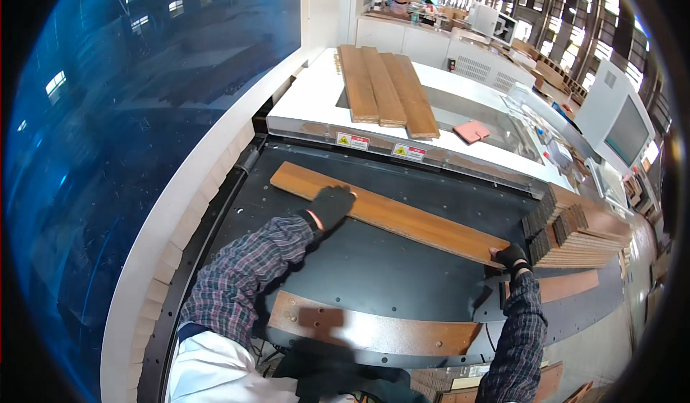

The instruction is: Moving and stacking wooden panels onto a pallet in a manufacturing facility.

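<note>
A long brown wooden board (417, 214) lies slantwise over the black machine table (402, 277). My left hand (332, 206), in a dark fingerless glove, grips it left of its middle, fingers over the top face. At its right end my right hand (510, 255), gloved the same way, has its fingers closed on the board's end. A second wooden board (388, 331) lies along the near edge of the table, with round holes near its ends and my shadow across part of it. The undersides of both hands are hidden.
Several brown boards (370, 90) and a pink notebook (471, 131) rest on the white machine top (309, 101). To the right stand stacked boards (586, 248) and a monitor (622, 126). A blue panel (165, 115) rises at left. Two people appear far behind.
</note>
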`<action>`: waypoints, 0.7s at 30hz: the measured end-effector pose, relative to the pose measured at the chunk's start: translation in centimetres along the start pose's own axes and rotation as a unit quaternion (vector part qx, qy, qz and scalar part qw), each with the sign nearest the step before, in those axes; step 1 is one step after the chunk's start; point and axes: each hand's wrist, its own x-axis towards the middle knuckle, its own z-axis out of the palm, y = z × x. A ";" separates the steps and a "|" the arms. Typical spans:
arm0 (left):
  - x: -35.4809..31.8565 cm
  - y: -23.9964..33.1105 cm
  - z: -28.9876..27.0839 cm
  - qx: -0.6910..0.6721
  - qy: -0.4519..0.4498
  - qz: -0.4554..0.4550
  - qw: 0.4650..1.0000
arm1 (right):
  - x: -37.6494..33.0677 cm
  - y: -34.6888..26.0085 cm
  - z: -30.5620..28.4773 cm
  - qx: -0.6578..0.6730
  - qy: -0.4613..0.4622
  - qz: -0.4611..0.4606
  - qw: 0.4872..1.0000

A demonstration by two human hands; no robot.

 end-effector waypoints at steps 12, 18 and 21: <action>2.8 -7.5 5.6 0.078 -0.012 -0.165 0.983 | 8.0 -1.8 4.1 0.155 -0.015 -0.097 0.983; 0.3 -14.1 6.5 -0.041 -0.060 -0.329 0.941 | 7.5 -12.4 7.7 0.323 -0.090 -0.078 0.939; 4.1 -14.3 8.2 -0.060 -0.016 -0.337 0.939 | 17.4 -6.1 10.7 0.340 0.047 -0.178 0.922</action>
